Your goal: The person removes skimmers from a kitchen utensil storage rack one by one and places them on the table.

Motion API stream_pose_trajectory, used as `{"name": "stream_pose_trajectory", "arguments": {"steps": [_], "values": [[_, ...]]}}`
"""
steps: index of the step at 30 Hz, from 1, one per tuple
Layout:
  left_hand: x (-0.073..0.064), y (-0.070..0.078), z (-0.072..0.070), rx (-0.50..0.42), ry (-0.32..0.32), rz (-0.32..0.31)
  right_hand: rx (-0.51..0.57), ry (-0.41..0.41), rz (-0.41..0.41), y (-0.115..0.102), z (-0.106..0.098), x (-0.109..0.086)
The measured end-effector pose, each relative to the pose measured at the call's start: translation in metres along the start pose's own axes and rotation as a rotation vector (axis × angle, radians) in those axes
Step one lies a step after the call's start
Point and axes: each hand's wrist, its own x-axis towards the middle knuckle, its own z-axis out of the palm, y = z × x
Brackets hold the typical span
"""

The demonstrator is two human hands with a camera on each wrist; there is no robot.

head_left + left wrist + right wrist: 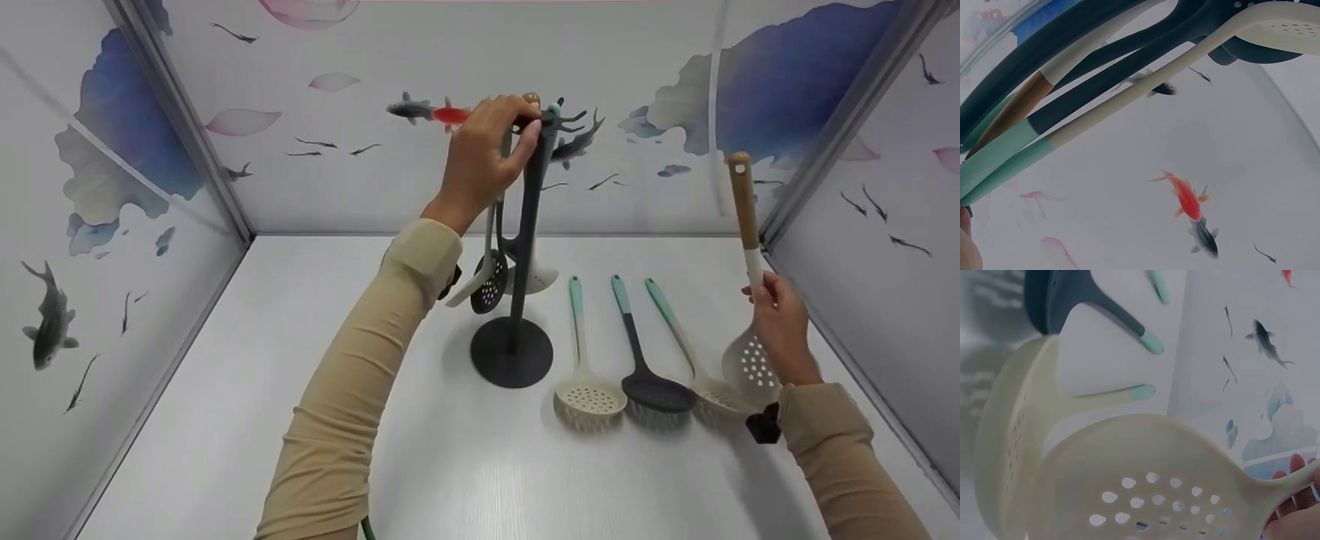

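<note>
My left hand (487, 146) holds the top of a black utensil stand (512, 356), fingers and thumb bent about its hooks. Several utensils hang there, among them a black slotted spoon (490, 289) and a pale one (541, 279); the left wrist view shows their mint handle (1002, 138) and wooden handle (1010, 112) ends close together. Off to the right, my right hand (781, 322) grips a cream skimmer (742, 367) by its lower shaft, its wooden handle pointing up. Round holes pierce the skimmer's bowl (1145, 455) in the right wrist view.
Between stand and right hand, a cream skimmer (591, 396), a dark skimmer (658, 394) and another cream skimmer (709, 386) lie on the white table (480, 480), mint handles toward the back. Printed panels (525, 45) with fish enclose the table at back and sides.
</note>
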Motion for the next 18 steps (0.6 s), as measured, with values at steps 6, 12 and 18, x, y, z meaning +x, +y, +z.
{"name": "stream_pose_trajectory", "arguments": {"steps": [6,12,18], "values": [[0.000,-0.001,0.001,0.007,0.005,0.014,-0.065,0.028,0.068,0.015,-0.010,0.005],[0.000,-0.001,0.001,0.021,0.006,0.008,-0.052,0.102,0.110,0.018,-0.022,0.011],[0.000,-0.001,0.001,0.025,0.013,0.005,-0.055,0.100,0.158,0.025,-0.030,0.014]]}}
